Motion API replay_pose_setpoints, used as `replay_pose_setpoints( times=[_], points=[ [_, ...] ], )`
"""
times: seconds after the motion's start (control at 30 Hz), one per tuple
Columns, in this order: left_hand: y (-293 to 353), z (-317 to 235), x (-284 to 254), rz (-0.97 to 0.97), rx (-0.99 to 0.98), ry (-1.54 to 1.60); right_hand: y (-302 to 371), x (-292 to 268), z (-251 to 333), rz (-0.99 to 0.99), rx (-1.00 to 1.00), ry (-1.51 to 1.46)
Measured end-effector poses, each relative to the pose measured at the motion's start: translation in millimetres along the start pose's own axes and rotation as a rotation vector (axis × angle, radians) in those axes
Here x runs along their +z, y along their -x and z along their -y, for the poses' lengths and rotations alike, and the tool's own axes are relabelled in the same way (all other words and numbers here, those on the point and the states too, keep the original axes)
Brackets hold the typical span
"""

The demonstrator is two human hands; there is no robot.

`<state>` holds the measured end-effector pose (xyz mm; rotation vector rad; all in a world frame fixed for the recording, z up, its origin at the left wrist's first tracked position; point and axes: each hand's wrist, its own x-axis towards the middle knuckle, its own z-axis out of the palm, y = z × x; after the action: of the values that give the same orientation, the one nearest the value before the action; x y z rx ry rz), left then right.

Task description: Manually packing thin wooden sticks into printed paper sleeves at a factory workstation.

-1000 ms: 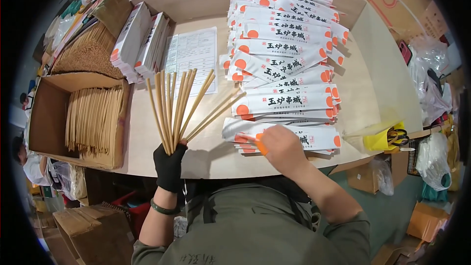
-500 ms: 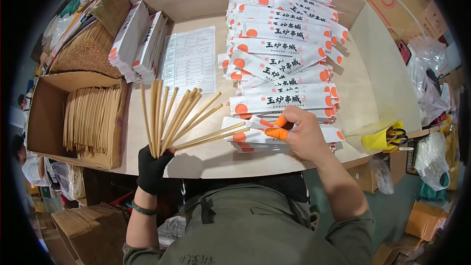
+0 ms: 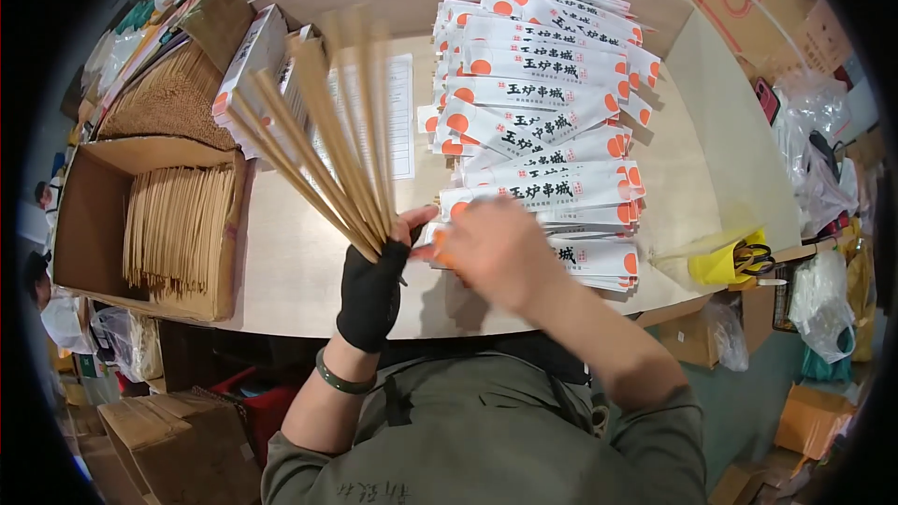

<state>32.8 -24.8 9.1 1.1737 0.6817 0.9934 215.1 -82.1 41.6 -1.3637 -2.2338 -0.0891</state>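
Observation:
My left hand point(image 3: 369, 292), in a black fingerless glove, is wrapped round the lower ends of a fan of wooden chopsticks point(image 3: 348, 189). Their upper ends spread toward the far left of the table and are smeared by motion. Close beside it, my right hand point(image 3: 500, 252) wears orange finger covers on bent fingers; it is blurred, and what its fingertips hold, if anything, cannot be made out. Beyond and beneath the right hand lies a long overlapping pile of white paper chopstick sleeves point(image 3: 552, 93) with orange dots and dark lettering.
An open cardboard box point(image 3: 234, 252) of upright chopsticks stands at the left, with another packed bundle point(image 3: 168, 108) behind it. Stacked sleeves point(image 3: 251, 65) and a printed sheet point(image 3: 402, 122) lie farther back. Scissors point(image 3: 756, 257) sit in a yellow holder point(image 3: 716, 267) at the right edge.
My left hand has moved right and tipped the chopsticks more upright. My right hand has come left and nearer to it, leaving the front sleeves.

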Motion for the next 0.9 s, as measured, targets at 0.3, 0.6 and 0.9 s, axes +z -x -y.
replay_pose_setpoints(
  times=[0.3, 0.6, 0.9],
  points=[
    [4, 24, -45, -0.326, -0.047, -0.568, 70, 42, -3, 0.128, 0.097, 0.165],
    [24, 15, -72, -0.337, -0.243, -0.476, 79, 37, 2, -0.136, 0.239, 0.053],
    [35, -4, -89, -0.140, -0.307, -0.453, 51, -17, -27, -0.149, 0.830, -0.789]
  ],
)
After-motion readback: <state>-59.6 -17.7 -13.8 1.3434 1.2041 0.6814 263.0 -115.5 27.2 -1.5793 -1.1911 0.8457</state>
